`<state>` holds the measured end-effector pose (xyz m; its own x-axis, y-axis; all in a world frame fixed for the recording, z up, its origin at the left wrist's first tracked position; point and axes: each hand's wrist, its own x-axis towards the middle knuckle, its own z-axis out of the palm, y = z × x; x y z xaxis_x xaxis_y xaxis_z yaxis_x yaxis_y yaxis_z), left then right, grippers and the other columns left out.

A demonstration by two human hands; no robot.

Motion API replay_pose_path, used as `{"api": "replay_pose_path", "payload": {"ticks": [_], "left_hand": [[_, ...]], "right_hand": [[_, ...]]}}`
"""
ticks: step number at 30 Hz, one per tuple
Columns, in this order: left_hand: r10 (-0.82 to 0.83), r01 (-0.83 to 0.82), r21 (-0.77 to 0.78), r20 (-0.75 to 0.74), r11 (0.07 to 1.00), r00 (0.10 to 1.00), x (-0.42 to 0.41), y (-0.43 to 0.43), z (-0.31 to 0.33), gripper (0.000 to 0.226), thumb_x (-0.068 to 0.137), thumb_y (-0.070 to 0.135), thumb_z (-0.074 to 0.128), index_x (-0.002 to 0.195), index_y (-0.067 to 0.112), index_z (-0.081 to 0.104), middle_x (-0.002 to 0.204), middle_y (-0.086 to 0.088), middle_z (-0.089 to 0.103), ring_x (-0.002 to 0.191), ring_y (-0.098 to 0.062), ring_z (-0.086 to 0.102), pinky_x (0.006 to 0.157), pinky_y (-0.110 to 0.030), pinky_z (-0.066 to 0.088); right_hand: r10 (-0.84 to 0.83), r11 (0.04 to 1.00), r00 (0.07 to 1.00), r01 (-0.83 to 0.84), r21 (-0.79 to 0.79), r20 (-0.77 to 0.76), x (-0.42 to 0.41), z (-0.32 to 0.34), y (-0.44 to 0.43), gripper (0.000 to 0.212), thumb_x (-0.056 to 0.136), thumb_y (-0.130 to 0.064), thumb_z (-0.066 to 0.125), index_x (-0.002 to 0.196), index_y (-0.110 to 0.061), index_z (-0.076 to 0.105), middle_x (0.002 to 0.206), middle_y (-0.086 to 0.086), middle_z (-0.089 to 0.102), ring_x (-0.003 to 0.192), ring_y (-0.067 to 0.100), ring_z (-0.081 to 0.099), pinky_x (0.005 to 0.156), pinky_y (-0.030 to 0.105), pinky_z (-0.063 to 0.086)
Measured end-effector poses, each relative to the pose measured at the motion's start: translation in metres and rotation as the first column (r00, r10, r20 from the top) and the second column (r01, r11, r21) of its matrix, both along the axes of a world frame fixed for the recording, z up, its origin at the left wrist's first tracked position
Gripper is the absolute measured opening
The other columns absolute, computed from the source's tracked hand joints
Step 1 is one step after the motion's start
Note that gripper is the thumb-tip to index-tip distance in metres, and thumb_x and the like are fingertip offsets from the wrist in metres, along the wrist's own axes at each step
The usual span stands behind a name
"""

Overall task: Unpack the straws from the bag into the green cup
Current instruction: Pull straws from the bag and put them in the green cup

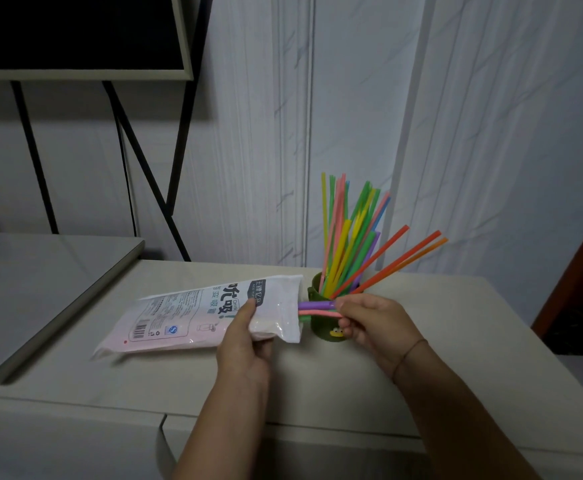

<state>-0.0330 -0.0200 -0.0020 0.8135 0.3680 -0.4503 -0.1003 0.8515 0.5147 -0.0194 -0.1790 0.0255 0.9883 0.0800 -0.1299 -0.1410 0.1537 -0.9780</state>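
A white and pink plastic straw bag (pixel 193 315) lies on the beige table, its open end pointing right. My left hand (pixel 245 341) grips the bag near that opening. A few straws (pixel 314 308), purple, pink and green, stick out of the opening, and my right hand (pixel 369 320) is closed on their ends. Just behind them stands the green cup (pixel 321 329) with a small yellow figure on its front, partly hidden by my right hand. Several coloured straws (pixel 349 244) stand fanned out in the cup.
The beige table (pixel 456 341) ends at a white marbled wall behind the cup. A raised grey slab (pixel 40 289) sits at the left. A dark framed screen on black legs (pixel 75 36) stands at the back left. A dark gap opens at the far right.
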Motion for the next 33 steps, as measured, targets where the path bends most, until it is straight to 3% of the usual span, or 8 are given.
{"api": "replay_pose_path", "payload": {"ticks": [2,9,13,18,21,23,29,33], "left_hand": [[0.013,-0.013,-0.005,0.001,1.0,1.0,0.001,0.005,0.0,0.019,0.082,0.002,0.065,0.094,0.016,0.059,0.09,-0.002,0.067,0.076,-0.014,0.063,0.053,-0.029,0.056],[0.005,-0.005,0.003,-0.001,1.0,1.0,0.001,0.002,-0.002,0.027,0.083,0.001,0.064,0.106,0.015,0.058,0.09,-0.003,0.066,0.076,-0.014,0.062,0.049,-0.028,0.056],[-0.038,0.038,0.011,0.011,0.999,0.999,0.0,-0.004,-0.002,0.019,0.083,0.001,0.064,0.095,0.015,0.06,0.088,-0.003,0.068,0.075,-0.014,0.065,0.05,-0.027,0.056],[-0.083,0.082,0.046,0.015,0.996,0.996,-0.001,-0.013,-0.003,0.016,0.081,0.002,0.065,0.09,0.015,0.063,0.065,0.002,0.072,0.052,-0.008,0.068,0.048,-0.024,0.056],[-0.063,0.062,0.032,0.024,0.998,0.998,0.0,-0.009,-0.002,0.017,0.082,0.003,0.065,0.094,0.015,0.061,0.085,-0.002,0.07,0.069,-0.013,0.068,0.058,-0.031,0.057],[-0.044,0.044,0.003,0.034,0.999,0.998,0.0,-0.003,0.0,0.014,0.084,0.003,0.063,0.092,0.015,0.06,0.086,-0.003,0.069,0.077,-0.015,0.065,0.062,-0.034,0.055],[-0.002,0.003,-0.007,0.009,1.0,1.0,0.0,0.008,0.003,0.014,0.085,0.003,0.062,0.087,0.016,0.057,0.086,-0.002,0.067,0.076,-0.015,0.063,0.055,-0.035,0.055],[-0.015,0.015,-0.013,0.0,1.0,1.0,-0.002,0.002,0.005,0.014,0.085,0.002,0.062,0.084,0.015,0.057,0.078,-0.002,0.069,0.075,-0.015,0.063,0.058,-0.036,0.054]], "right_hand": [[-0.017,0.999,1.0,0.018,0.05,-0.022,0.003,0.002,-0.01,0.014,0.087,0.004,0.055,0.079,0.001,0.065,0.049,0.006,0.057,0.039,0.005,0.052,0.041,0.015,0.046],[0.079,0.988,0.995,-0.069,0.137,-0.068,0.006,-0.001,-0.011,0.014,0.093,-0.007,0.05,0.093,-0.002,0.062,0.059,0.007,0.063,0.042,0.006,0.056,0.042,0.017,0.048],[0.125,0.987,0.99,-0.117,0.112,-0.067,0.001,-0.005,0.005,0.015,0.095,-0.015,0.048,0.092,-0.007,0.061,0.069,0.01,0.058,0.044,0.009,0.053,0.042,0.017,0.045],[0.03,0.997,1.0,-0.03,0.069,0.005,0.002,-0.009,0.016,0.008,0.09,-0.008,0.056,0.087,-0.006,0.062,0.066,0.009,0.056,0.047,0.008,0.048,0.044,0.018,0.043],[-0.007,0.994,1.0,0.006,0.105,0.004,0.005,-0.008,0.01,0.008,0.09,-0.004,0.055,0.087,-0.004,0.062,0.056,0.006,0.056,0.043,0.006,0.048,0.041,0.017,0.042],[-0.008,0.991,1.0,0.009,0.132,-0.01,0.008,-0.005,0.002,0.009,0.09,-0.003,0.055,0.087,-0.002,0.063,0.048,0.002,0.055,0.04,0.004,0.048,0.04,0.015,0.042],[0.057,0.969,0.996,-0.038,0.245,-0.071,0.014,-0.001,-0.022,0.011,0.091,-0.003,0.053,0.089,0.002,0.062,0.054,0.004,0.054,0.041,0.005,0.048,0.038,0.015,0.041],[0.089,0.877,0.99,-0.025,0.48,-0.11,0.012,-0.001,-0.013,0.01,0.09,-0.007,0.054,0.084,-0.003,0.061,0.061,0.006,0.056,0.043,0.006,0.052,0.039,0.016,0.044]]}}
